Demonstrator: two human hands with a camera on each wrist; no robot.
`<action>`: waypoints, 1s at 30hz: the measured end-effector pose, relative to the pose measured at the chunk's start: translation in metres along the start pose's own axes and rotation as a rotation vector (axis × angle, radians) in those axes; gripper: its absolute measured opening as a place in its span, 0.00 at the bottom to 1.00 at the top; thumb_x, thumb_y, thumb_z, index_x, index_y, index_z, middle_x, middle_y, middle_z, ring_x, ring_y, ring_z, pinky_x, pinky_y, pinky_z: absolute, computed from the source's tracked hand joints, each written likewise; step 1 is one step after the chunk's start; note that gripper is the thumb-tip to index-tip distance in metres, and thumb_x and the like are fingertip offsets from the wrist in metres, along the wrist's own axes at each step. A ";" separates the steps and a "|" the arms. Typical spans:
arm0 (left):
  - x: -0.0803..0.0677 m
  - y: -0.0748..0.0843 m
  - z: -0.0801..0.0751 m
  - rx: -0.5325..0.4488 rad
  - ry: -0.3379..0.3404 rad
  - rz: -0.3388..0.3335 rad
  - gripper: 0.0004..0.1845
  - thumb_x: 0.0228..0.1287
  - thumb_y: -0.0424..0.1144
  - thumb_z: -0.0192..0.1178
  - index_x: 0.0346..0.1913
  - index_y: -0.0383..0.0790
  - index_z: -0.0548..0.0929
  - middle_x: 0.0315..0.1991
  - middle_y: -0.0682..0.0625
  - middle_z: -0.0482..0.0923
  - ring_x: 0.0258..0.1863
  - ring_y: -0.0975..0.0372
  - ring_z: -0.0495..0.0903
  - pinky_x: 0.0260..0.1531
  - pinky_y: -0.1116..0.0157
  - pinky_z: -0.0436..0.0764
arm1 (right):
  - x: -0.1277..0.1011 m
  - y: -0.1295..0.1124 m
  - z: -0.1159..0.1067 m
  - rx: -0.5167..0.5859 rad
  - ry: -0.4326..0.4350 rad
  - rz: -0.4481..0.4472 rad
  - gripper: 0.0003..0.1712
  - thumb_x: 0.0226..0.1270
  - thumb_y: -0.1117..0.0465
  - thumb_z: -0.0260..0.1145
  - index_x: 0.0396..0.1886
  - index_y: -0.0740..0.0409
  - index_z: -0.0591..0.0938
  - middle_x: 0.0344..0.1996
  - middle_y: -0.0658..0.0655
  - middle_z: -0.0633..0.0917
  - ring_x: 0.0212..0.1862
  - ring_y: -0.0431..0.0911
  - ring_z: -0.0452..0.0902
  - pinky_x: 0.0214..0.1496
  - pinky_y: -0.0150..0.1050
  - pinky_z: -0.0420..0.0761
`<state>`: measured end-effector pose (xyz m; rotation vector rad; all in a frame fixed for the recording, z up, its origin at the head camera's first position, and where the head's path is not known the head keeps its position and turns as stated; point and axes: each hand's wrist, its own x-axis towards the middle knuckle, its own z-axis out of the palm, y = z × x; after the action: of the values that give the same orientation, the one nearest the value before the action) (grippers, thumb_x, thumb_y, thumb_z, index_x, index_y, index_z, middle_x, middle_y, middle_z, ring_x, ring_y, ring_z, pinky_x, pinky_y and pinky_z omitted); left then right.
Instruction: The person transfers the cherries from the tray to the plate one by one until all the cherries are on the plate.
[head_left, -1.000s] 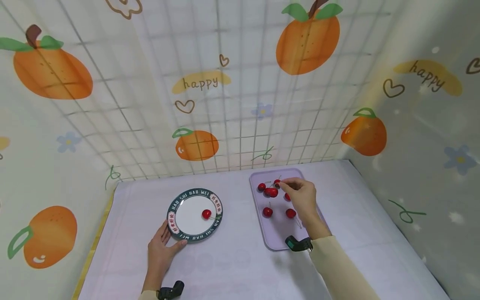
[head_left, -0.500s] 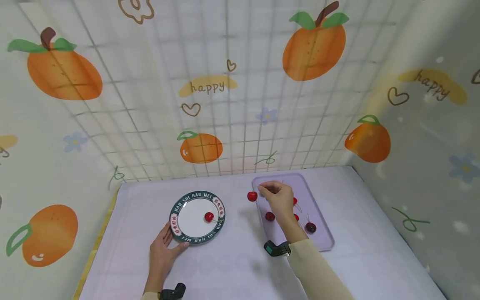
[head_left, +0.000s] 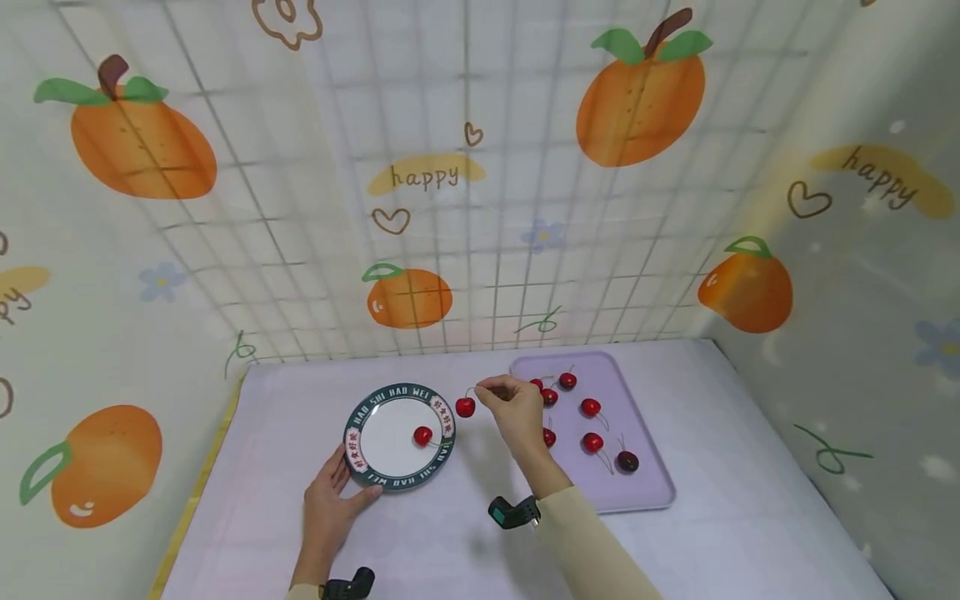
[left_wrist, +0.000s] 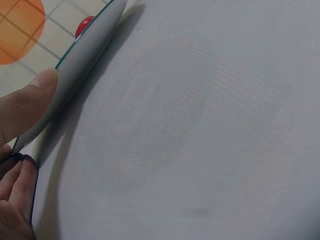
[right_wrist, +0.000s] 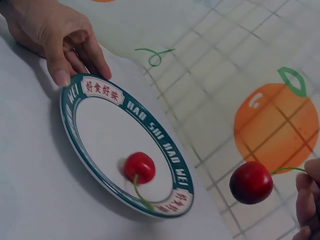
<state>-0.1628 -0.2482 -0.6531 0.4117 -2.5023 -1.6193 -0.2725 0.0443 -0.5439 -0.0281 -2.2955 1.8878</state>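
By its thin green stem my right hand (head_left: 517, 410) pinches a red cherry (head_left: 465, 407), which hangs just off the right rim of a round plate (head_left: 360, 410). The right wrist view shows this cherry (right_wrist: 251, 182) at the end of its stem, beside the fingertips (right_wrist: 314, 169). White with a dark green lettered rim, the plate holds one cherry (head_left: 422, 436) with its stem on the right side of its inner surface. My left hand (head_left: 328, 504) grips the plate's near left rim, thumb (left_wrist: 30, 107) and fingers apart along the edge.
A light purple tray (head_left: 637, 492) stands to the right, partly behind my right forearm, with several stemmed cherries (head_left: 591, 407) on it. White cloth (head_left: 420, 550) covers the table. A patterned curtain (head_left: 495, 242) rises behind and at both sides.
My right hand has lifted a cherry from the tray and carried it left to beside the plate. The left hand stays at the plate's rim. The head view has shifted slightly.
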 end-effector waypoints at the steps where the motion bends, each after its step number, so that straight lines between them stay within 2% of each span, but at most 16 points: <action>1: 0.000 0.000 0.000 -0.007 -0.003 0.004 0.60 0.48 0.40 0.85 0.82 0.36 0.60 0.80 0.40 0.61 0.77 0.48 0.66 0.73 0.68 0.70 | -0.001 0.001 0.004 0.005 -0.003 -0.003 0.08 0.65 0.63 0.79 0.38 0.64 0.91 0.32 0.54 0.90 0.36 0.45 0.82 0.33 0.30 0.82; 9: 0.002 0.000 0.000 -0.040 -0.006 0.008 0.60 0.48 0.41 0.85 0.82 0.36 0.59 0.81 0.41 0.60 0.78 0.49 0.65 0.73 0.71 0.70 | -0.009 0.001 0.035 0.005 -0.043 0.007 0.05 0.65 0.65 0.77 0.37 0.63 0.91 0.31 0.53 0.89 0.34 0.45 0.80 0.28 0.28 0.79; 13: 0.002 0.000 -0.002 -0.039 -0.005 0.008 0.60 0.48 0.40 0.85 0.82 0.36 0.60 0.81 0.40 0.60 0.77 0.48 0.66 0.73 0.69 0.71 | -0.016 0.002 0.054 0.003 -0.061 0.034 0.03 0.65 0.66 0.78 0.36 0.61 0.92 0.30 0.52 0.88 0.34 0.45 0.79 0.26 0.26 0.79; 18: 0.001 0.001 -0.003 -0.016 -0.003 0.005 0.60 0.48 0.41 0.85 0.82 0.37 0.60 0.80 0.40 0.61 0.77 0.48 0.66 0.73 0.67 0.72 | -0.027 0.002 0.078 0.006 -0.082 0.065 0.02 0.65 0.66 0.78 0.36 0.58 0.92 0.30 0.50 0.88 0.34 0.45 0.80 0.29 0.25 0.83; 22: 0.002 0.001 -0.003 -0.010 -0.005 -0.003 0.60 0.48 0.42 0.85 0.82 0.38 0.60 0.81 0.40 0.61 0.77 0.48 0.66 0.73 0.65 0.72 | -0.035 0.002 0.093 -0.026 -0.105 0.057 0.02 0.65 0.65 0.78 0.36 0.56 0.93 0.30 0.48 0.88 0.34 0.44 0.80 0.31 0.25 0.84; 30: 0.001 0.001 -0.002 -0.044 0.006 0.001 0.59 0.47 0.38 0.85 0.82 0.37 0.62 0.79 0.39 0.63 0.76 0.46 0.67 0.73 0.61 0.74 | -0.047 0.011 0.106 -0.053 -0.150 0.069 0.03 0.66 0.64 0.78 0.36 0.52 0.92 0.31 0.46 0.88 0.35 0.42 0.79 0.35 0.25 0.84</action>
<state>-0.1640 -0.2497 -0.6516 0.4096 -2.4574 -1.6664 -0.2426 -0.0622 -0.5794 0.0291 -2.4727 1.9220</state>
